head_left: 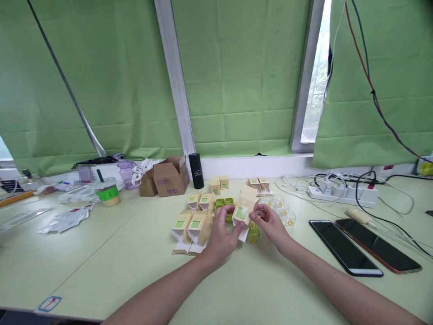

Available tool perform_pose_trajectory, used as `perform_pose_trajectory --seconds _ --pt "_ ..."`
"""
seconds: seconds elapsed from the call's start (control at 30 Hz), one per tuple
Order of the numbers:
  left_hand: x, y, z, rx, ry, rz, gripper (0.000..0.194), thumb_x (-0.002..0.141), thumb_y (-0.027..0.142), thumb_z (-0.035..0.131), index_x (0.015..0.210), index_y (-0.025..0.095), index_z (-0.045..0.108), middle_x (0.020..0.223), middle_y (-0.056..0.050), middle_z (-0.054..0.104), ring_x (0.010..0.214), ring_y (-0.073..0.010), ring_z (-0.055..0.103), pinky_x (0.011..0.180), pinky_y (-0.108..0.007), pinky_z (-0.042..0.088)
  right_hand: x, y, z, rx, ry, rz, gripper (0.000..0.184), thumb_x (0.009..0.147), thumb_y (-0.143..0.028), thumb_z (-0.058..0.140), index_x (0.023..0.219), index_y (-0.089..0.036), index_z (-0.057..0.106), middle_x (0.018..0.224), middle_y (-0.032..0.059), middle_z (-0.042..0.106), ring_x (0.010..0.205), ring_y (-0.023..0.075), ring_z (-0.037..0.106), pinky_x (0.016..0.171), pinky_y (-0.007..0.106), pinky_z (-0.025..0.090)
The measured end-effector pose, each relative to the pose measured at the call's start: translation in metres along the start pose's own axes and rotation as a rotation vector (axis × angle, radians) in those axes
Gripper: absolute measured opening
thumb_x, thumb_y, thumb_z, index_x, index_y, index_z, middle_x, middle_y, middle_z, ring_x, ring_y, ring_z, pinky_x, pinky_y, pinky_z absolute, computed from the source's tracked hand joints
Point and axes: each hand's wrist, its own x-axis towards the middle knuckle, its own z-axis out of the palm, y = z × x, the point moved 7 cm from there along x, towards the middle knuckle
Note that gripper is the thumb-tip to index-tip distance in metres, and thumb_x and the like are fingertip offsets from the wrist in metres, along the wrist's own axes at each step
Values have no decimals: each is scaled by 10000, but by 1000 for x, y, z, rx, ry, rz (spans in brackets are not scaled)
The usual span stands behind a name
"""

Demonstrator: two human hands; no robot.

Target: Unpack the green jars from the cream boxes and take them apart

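Both my hands hold one small tan carton with a green label [244,207] just above the pale green table [135,262]. My left hand [221,234] grips its lower left side, thumb near the bottom flap. My right hand [270,223] pinches its right edge. Under the carton sits a small green jar [253,233]. To the left lie several identical tan cartons [192,225], some open-ended. Behind the carton stand green jars [223,203], and clear lids or cups with yellow centres [286,215] lie to the right.
Two phones [345,247] lie at the right, near a power strip [341,193] with tangled cables. A brown cardboard box [169,178], a black cylinder [196,170], a purple bottle [126,174], a cup with a green band [108,192] and white packets [67,219] stand at the left and back.
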Motion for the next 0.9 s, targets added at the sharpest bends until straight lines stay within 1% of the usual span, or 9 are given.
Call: perform_pose_trajectory --seconds 0.17,0.3,0.43,0.53,0.67,0.77,0.9 --pt "1 -3 -2 -40 32 -4 394 906 453 714 1201 227 582 1199 -116 650 1142 -280 632 1002 -445 484 1 -1 -1 -43 2 -93 556 733 -648 818 1057 -246 612 932 46 719 896 246 669 787 367 518" --pt "3 -1 -3 -132 35 -16 381 919 454 700 1196 223 578 1214 -117 671 1159 -276 643 980 -415 504 -2 -5 2 -82 -27 -122 542 767 -613 806 1116 -258 590 943 44 754 878 237 672 798 365 508" --pt "3 2 -3 -247 23 -49 392 916 449 700 1202 221 556 1192 -113 687 1125 -270 667 915 -390 542 -5 -7 6 -45 -68 -97 564 774 -599 803 1177 -265 593 1065 71 783 958 263 698 822 388 545" --pt "3 2 -3 -301 26 -76 419 894 443 723 1193 211 544 1180 -119 689 1106 -268 678 896 -382 554 -5 -8 8 -11 -69 -78 585 751 -590 825 1191 -260 627 1136 90 778 1034 292 714 862 420 577" --pt "3 2 -4 -339 37 -95 444 867 432 746 1184 199 542 1193 -129 683 1067 -257 691 867 -365 566 -5 -9 9 0 -78 -75 572 741 -580 837 1180 -247 682 1148 102 781 1049 310 729 905 452 588" --pt "4 1 -4 -356 31 -110 445 859 435 754 1177 196 554 1157 -123 699 1012 -247 707 843 -357 576 -5 -9 10 8 -95 -72 561 743 -579 839 1166 -241 693 1161 109 779 1059 324 731 921 475 589" --pt "4 0 -3 -364 22 -110 444 859 451 757 1173 194 577 1127 -127 721 1010 -263 714 830 -367 586 -5 -10 10 5 -100 -68 550 754 -568 835 1173 -239 697 1168 116 776 1073 332 726 930 488 583"
